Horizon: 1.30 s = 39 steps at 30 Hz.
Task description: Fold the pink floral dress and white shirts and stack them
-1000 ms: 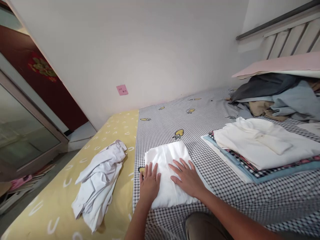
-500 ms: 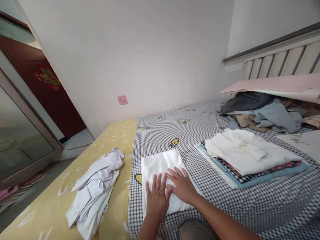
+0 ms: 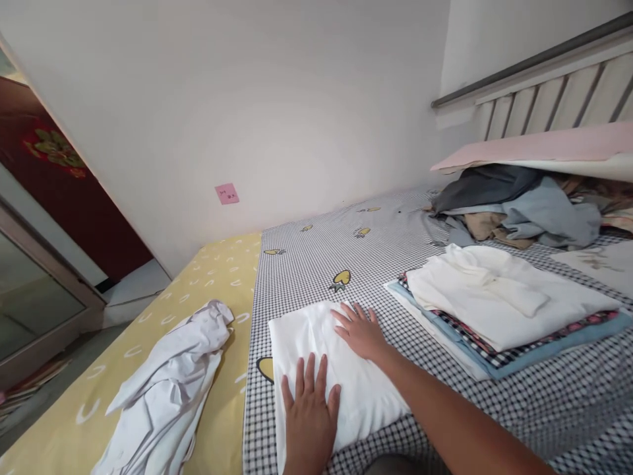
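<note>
A white garment [image 3: 368, 396], folded into a flat rectangle, lies on the checked bedsheet [image 3: 316, 264] in front of me. My left hand [image 3: 310, 419] rests flat on its near left part, fingers stretched out. On the garment's far right part lies my right hand [image 3: 360, 330], palm down with fingers spread. Neither hand grips anything. The exact kind of garment cannot be made out. To the left, a crumpled white shirt [image 3: 168, 389] lies loose on the yellow sheet [image 3: 222, 264].
At right is a stack of folded clothes, a white garment [image 3: 514, 297] on top and a light blue one [image 3: 554, 346] lower down. Behind it lie heaped grey clothes [image 3: 548, 208] under a pink board [image 3: 539, 148]. A wall [image 3: 297, 99] closes the far side.
My hands have moved apart on the white garment: the right toward its far right corner, the left nearer to me. The view has shifted slightly.
</note>
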Each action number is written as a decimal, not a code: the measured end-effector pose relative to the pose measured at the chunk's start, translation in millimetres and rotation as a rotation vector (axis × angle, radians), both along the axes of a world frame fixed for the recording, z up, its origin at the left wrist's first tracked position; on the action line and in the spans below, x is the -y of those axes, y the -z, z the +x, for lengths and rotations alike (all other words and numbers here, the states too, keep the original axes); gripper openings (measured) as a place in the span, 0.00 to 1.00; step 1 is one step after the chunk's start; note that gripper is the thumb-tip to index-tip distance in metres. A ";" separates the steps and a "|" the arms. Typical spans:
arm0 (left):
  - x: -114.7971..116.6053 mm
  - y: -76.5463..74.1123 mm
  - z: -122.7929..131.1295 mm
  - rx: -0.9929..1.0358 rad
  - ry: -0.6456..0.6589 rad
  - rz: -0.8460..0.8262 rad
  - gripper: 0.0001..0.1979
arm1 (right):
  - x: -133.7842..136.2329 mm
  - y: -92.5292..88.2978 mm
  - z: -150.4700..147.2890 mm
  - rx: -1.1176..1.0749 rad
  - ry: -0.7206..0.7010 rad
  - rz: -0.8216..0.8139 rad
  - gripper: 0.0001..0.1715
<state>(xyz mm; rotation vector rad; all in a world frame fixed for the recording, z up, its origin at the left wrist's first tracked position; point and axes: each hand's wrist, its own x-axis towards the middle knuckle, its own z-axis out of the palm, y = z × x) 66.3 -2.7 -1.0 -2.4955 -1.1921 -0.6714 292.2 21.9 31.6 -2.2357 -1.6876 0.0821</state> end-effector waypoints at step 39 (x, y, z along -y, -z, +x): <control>20.0 -29.0 15.2 0.052 -0.073 -0.275 0.26 | 81.4 -13.6 -36.1 0.125 -0.136 0.019 0.31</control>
